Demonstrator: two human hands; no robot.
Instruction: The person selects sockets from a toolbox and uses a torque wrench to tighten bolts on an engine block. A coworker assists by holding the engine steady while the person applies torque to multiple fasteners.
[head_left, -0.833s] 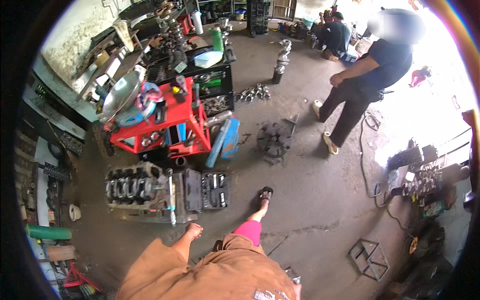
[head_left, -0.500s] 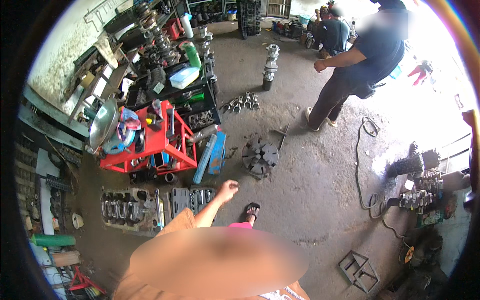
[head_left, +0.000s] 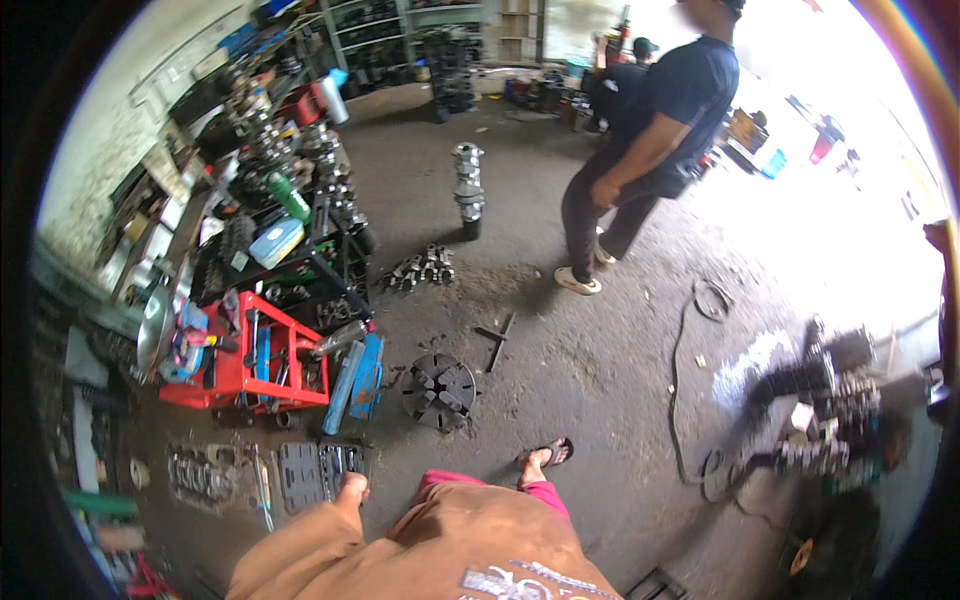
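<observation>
Low at the left, my left hand point(head_left: 353, 489) hangs from a brown sleeve, its fingers looking curled. What they hold, if anything, is too small to make out. Right beside it on the floor lies an open socket set case point(head_left: 305, 476) with dark trays. A long-handled metal tool point(head_left: 262, 488) lies by the case, next to an engine block point(head_left: 205, 475) with a crankshaft in it. Beyond the hand, a round slotted chuck point(head_left: 441, 391) rests flat on the floor, with a T-shaped wrench point(head_left: 498, 343) behind it. My right hand is out of sight.
A red tool cart point(head_left: 245, 355) and two blue cases point(head_left: 355, 385) stand at the left. Ahead are connecting rods point(head_left: 420, 268) and an upright crankshaft point(head_left: 468, 190). A person point(head_left: 640, 140) stands ahead right; another crouches behind. A cable point(head_left: 676, 400) snakes along the floor.
My view has swung to the right and lifted. My left hand has drawn back from near the chuck to beside the socket case. The standing person has shifted, arm lowered.
</observation>
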